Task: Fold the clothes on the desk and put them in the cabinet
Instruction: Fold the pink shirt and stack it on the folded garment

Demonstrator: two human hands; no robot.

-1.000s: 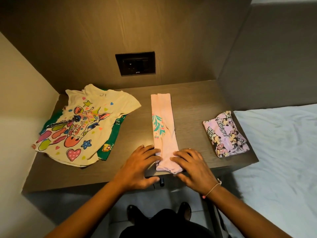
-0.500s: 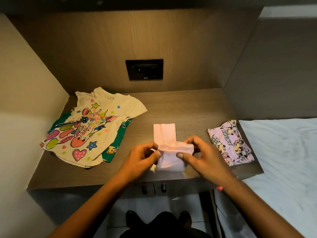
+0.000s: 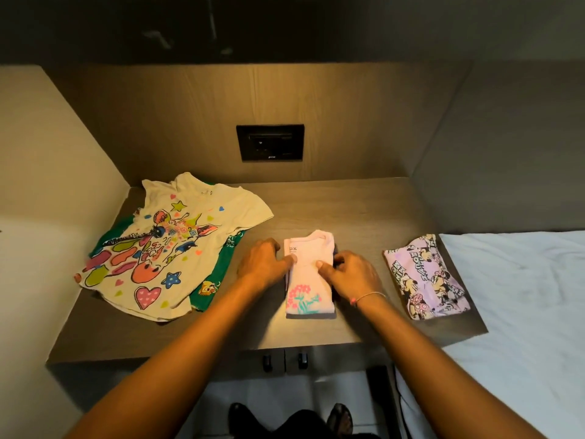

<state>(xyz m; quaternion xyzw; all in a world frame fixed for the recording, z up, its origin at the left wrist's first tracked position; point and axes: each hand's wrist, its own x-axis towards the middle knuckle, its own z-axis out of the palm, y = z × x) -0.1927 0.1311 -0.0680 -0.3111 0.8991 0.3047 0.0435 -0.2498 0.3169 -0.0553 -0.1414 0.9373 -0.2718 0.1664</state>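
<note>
A small pink garment (image 3: 308, 280) with a flower print lies folded into a compact rectangle at the middle of the wooden desk (image 3: 332, 207). My left hand (image 3: 264, 259) presses its upper left edge and my right hand (image 3: 351, 272) grips its upper right edge, thumb on top of the cloth. A cream t-shirt with a giraffe print (image 3: 164, 248) lies spread flat at the left over a green garment (image 3: 221, 267). A folded purple cartoon-print garment (image 3: 425, 277) rests at the desk's right end.
A black socket panel (image 3: 270, 142) is set in the back wall. Two cabinet door handles (image 3: 285, 361) show under the desk's front edge. A white bed (image 3: 522, 296) adjoins the desk on the right. Walls close in on the left and right.
The long pink strip was folded over toward the back and now lies as a short flat packet. Both hands moved from its near end to its far end.
</note>
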